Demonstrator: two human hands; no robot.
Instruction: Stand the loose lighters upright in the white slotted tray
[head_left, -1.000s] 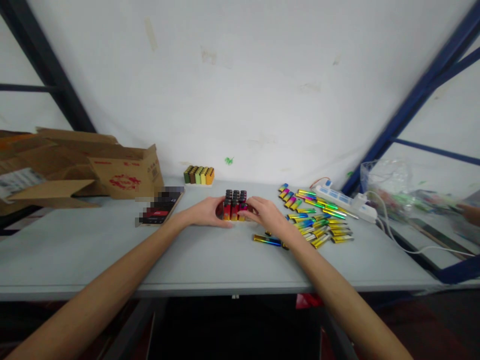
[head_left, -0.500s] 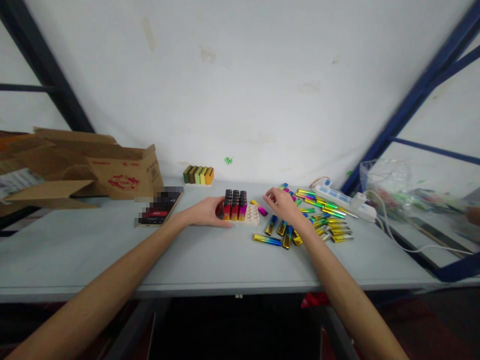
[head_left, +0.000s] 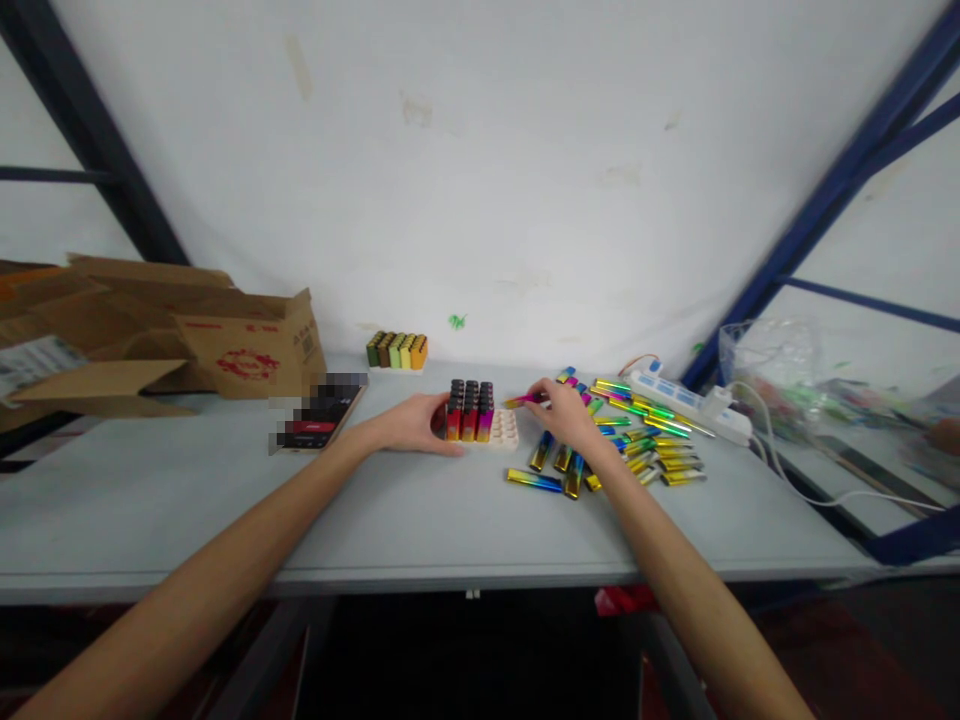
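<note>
My left hand [head_left: 416, 424] is curled round the left side of a white tray [head_left: 506, 428], its thumb along the near edge. Upright lighters [head_left: 470, 420] with black tops and red, orange and pink bodies fill the tray's left part, in rows. The holes on the right of the tray stand bare. Just right of the tray, my right hand [head_left: 561, 412] pinches a pink-and-yellow lighter [head_left: 527, 399], held tilted a little above the table. Below and right of that hand, several shiny gold, blue and green lighters [head_left: 637, 440] lie loose in a pile.
A second tray of green and yellow lighters [head_left: 397, 350] stands by the wall. Left are a phone [head_left: 322, 412] and an open cardboard box [head_left: 247, 345]. A power strip [head_left: 690, 405] with a white cable lies behind the pile, and a plastic bag [head_left: 776, 365] is at far right.
My right hand has closed on the pink-and-yellow lighter that lay beside the tray and lifted it slightly. My left hand keeps its place at the tray.
</note>
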